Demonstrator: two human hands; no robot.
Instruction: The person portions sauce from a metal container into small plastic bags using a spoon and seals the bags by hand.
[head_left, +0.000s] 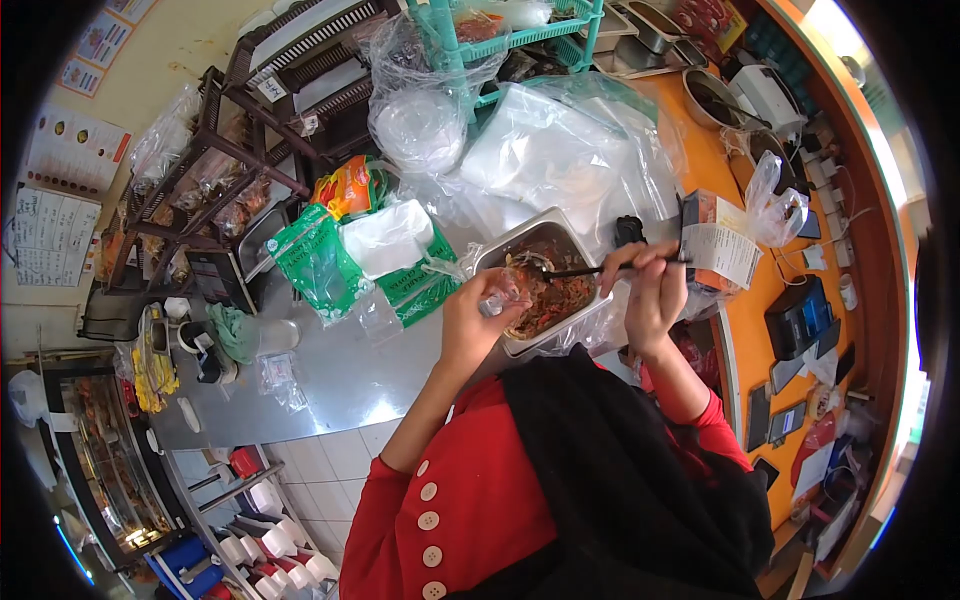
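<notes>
A deep steel food pan (572, 222) with reddish, chopped food (568, 298) inside stands on the metal counter in front of me. My left hand (472, 318) is closed around a small clear plastic bag (506, 290) at the pan's left rim. My right hand (652, 292), to the right of the pan, grips a dark, long-handled spoon (585, 271). The spoon's handle runs left across the pan, and its head is by the bag's mouth. Whether food is inside the bag is hard to make out.
Clear plastic bags (550, 150) lie behind the pan. Green packets (318, 262) with white sheets on top lie at the left. A boxed item with a receipt (718, 252) stands at the right. A teal rack (520, 48) and brown baskets (215, 160) stand at the back.
</notes>
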